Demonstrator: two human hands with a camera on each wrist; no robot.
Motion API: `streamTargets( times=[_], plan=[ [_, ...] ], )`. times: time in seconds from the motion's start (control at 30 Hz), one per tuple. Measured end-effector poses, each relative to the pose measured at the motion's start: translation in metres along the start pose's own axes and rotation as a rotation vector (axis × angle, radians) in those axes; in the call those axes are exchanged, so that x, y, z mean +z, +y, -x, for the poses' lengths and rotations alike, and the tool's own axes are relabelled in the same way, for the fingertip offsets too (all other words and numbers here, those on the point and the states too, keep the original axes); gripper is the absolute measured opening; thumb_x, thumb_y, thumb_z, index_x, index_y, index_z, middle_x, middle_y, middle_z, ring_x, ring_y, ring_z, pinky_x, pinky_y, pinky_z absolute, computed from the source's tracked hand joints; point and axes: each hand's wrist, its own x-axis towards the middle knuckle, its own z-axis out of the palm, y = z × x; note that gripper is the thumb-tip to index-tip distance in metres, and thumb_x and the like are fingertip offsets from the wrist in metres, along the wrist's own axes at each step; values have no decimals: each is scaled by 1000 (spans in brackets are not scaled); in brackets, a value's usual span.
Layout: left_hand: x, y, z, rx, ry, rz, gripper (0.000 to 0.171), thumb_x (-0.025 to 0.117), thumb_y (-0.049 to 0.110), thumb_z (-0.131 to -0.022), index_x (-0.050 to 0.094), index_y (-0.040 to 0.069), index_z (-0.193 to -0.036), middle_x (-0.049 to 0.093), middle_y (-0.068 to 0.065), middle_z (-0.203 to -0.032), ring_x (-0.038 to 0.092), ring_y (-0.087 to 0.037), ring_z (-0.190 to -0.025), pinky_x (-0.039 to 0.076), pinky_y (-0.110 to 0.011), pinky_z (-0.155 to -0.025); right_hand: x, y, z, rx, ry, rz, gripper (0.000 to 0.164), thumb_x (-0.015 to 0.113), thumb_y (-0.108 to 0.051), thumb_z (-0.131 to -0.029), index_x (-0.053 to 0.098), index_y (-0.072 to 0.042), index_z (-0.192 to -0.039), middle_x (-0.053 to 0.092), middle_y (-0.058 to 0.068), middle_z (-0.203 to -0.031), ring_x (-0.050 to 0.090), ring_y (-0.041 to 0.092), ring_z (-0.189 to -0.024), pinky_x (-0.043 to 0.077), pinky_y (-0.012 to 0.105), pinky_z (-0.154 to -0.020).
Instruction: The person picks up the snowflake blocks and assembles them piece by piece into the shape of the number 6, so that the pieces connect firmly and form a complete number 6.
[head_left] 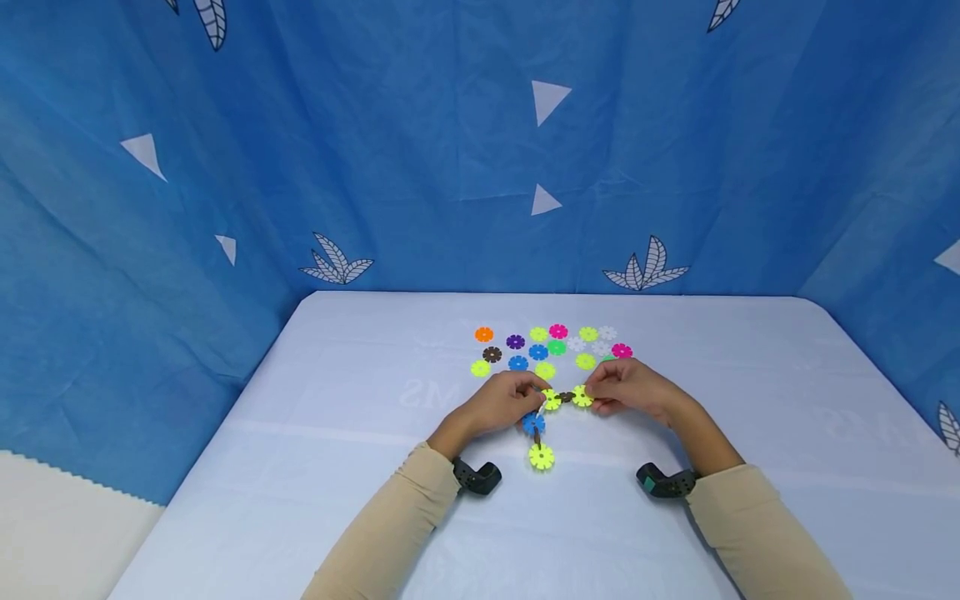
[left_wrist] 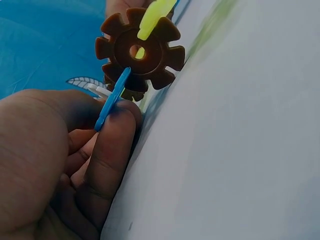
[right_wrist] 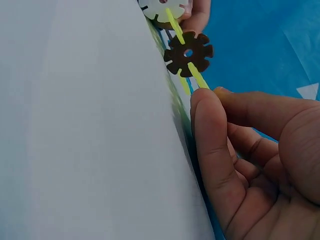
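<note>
Notched plastic discs are slotted edge to edge into a bent chain. My left hand [head_left: 498,404] holds its corner between thumb and fingers, at a blue disc [left_wrist: 113,97] and a white disc [right_wrist: 156,11]. From there a brown disc [left_wrist: 116,52] leads down to a yellow disc [head_left: 542,457] at the near end. Toward the right, another yellow disc [head_left: 552,401] joins a second brown disc [right_wrist: 177,56]. Past that, my right hand [head_left: 630,387] pinches the yellow end disc [right_wrist: 199,79] between thumb and forefinger, which cover much of it.
Behind the hands, loose discs lie scattered on the white-covered table [head_left: 330,500], among them an orange disc [head_left: 484,334], a purple disc [head_left: 515,342] and a pink disc [head_left: 622,351]. A blue patterned curtain [head_left: 450,150] hangs beyond the table's back edge.
</note>
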Motion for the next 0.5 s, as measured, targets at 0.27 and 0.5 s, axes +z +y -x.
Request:
streamTargets(
  times=[0.27,0.5],
  plan=[
    [1,-1,-1,-18,26,-3,21,62,17,-101,73,10,-117,64,5,-82,55,-9,-71,47,-26,-70,4,-1,-2,0,11,-9,19,72,-13,-96,65,3,-103,68,13,-90,68,20,-77,59,30,-75],
    [2,-3,-2,-13,26,-5,20,61,14,-100,74,9,-114,63,5,-82,53,-8,-72,46,-25,-68,12,0,-2,-24,39,3,15,72,-9,-95,67,4,-101,69,13,-88,68,19,-75,59,30,-73]
  ],
)
